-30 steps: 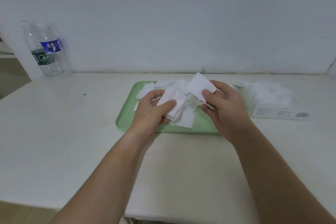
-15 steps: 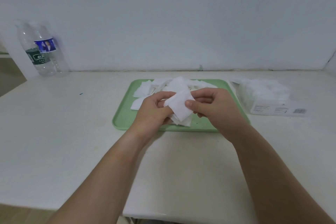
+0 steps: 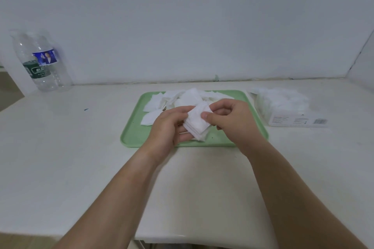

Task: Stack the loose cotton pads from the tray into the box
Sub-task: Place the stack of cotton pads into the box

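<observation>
A pale green tray [image 3: 137,137] lies in the middle of the white table, with loose white cotton pads [image 3: 182,97] heaped at its far side. Above the tray's near half, a small squared stack of pads [image 3: 197,125] is held between both hands. My left hand [image 3: 168,125] cups the stack from the left and below. My right hand [image 3: 232,121] pinches it on the right, thumb on top. The box [image 3: 291,119], white with printed labels and pads showing above its rim, stands just right of the tray.
Two clear plastic bottles [image 3: 40,62] stand at the back left by the wall. The wall runs along the table's far edge and turns a corner at the far right. The table's near edge lies below my forearms.
My right hand brought a single raised pad down onto the pads in my left hand. Both hands then closed in and squared them into one tidy stack over the tray.
</observation>
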Tool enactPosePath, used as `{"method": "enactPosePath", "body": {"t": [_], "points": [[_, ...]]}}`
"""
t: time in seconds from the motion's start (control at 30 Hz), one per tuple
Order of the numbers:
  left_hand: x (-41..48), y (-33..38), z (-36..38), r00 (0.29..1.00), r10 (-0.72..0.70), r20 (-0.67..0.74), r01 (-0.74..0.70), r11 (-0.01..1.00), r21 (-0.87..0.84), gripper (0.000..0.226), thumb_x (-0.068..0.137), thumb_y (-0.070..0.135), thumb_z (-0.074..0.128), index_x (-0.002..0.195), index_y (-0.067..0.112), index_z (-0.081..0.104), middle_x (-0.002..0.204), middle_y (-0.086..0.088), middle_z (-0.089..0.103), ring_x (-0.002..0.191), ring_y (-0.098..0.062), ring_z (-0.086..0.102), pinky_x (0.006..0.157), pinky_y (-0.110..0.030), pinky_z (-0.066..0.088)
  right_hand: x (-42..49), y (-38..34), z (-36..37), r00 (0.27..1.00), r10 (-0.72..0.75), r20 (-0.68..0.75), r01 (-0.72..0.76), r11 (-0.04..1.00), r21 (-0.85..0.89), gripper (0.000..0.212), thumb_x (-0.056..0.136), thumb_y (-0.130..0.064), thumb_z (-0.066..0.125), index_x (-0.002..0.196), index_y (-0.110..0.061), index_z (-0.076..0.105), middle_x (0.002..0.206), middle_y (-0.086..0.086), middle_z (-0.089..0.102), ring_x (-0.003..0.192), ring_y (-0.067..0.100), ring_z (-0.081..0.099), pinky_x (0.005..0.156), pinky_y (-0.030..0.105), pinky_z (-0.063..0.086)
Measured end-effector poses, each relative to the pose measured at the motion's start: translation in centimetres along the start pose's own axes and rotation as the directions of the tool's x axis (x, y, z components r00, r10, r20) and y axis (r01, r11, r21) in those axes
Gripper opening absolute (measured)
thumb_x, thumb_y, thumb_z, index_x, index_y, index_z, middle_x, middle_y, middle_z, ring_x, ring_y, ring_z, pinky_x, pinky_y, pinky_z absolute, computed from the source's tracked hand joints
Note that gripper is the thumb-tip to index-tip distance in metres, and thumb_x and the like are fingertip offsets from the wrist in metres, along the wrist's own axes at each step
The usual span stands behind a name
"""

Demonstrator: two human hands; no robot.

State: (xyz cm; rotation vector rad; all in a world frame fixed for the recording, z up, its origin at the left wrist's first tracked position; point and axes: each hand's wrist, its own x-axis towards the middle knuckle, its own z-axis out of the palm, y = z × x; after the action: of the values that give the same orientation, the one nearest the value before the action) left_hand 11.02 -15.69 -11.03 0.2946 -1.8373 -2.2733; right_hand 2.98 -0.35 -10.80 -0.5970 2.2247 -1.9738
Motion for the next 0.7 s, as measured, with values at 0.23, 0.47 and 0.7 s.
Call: {"method": "enactPosePath", "body": {"t": [0.23, 0.47, 0.7], "points": [[-0.4, 1.0, 2.8, 0.991, 0.133, 0.018, -0.134, 0.971, 0.198, 0.023, 0.092, 0.011, 0.071, 0.115, 0.014, 0.073, 0.104, -0.01, 0.078, 0.098, -0.025, 0.074, 0.093, -0.044, 0.059, 0.1, -2.5, -2.2, 0.997, -0.064, -0.039, 0.06, 0.994, -0.094, 0.024, 0.072, -0.015, 0.087, 0.087, -0.014, 0.068, 0.073, -0.003, 0.061, 0.059, 0.002, 0.056, 0.057, 0.014, 0.045], [0.0, 2.5, 8.0, 0.977, 0.172, 0.127, -0.188, 0.973, 0.133, 0.034, 0.082, -0.002, 0.074, 0.111, 0.016, 0.074, 0.106, -0.006, 0.077, 0.099, -0.023, 0.073, 0.088, -0.037, 0.06, -1.2, -4.6, -8.8, 0.984, 0.013, 0.176, 0.011, 0.991, -0.135, 0.028, 0.085, -0.03, 0.077, 0.111, -0.024, 0.068, 0.102, -0.01, 0.071, 0.096, 0.008, 0.068, 0.074, 0.024, 0.05], [1.7, 1.7, 15.8, 0.976, 0.159, 0.151, -0.186, 0.965, 0.183, 0.047, 0.085, 0.001, 0.076, 0.126, 0.017, 0.06, 0.11, -0.009, 0.069, 0.089, -0.017, 0.073, 0.079, -0.032, 0.062, 0.0, -5.0, -17.4, 0.985, -0.045, 0.165, 0.078, 0.978, -0.195, 0.016, 0.086, -0.014, 0.077, 0.1, -0.015, 0.071, 0.096, 0.002, 0.076, 0.093, 0.019, 0.072, 0.083, 0.034, 0.058]]}}
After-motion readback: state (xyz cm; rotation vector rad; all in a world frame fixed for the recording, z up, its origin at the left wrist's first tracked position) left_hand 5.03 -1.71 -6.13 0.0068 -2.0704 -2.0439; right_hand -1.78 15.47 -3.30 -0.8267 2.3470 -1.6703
